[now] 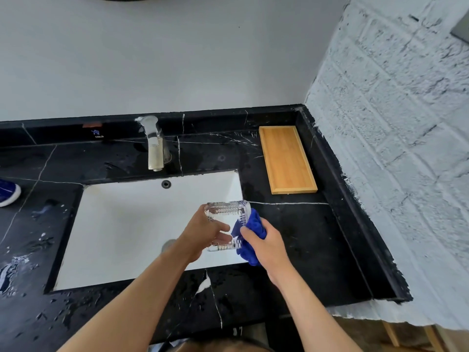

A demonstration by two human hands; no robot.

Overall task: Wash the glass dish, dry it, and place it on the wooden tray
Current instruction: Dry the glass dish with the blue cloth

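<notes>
A clear ribbed glass dish [226, 209] is held tilted on edge over the right side of the white sink [121, 224]. My left hand [203, 233] grips it from the left, fingers inside the dish. My right hand [265, 243] presses a blue cloth [252, 231] against the dish's right edge. The wooden tray [286, 160] lies bare on the black counter, back right of the sink.
A metal faucet [154, 146] stands behind the sink, its water off. The black marble counter [299, 245] carries water drops at the left and front. A blue-and-white object [9, 191] lies at the far left edge. A white brick wall [396, 148] bounds the right.
</notes>
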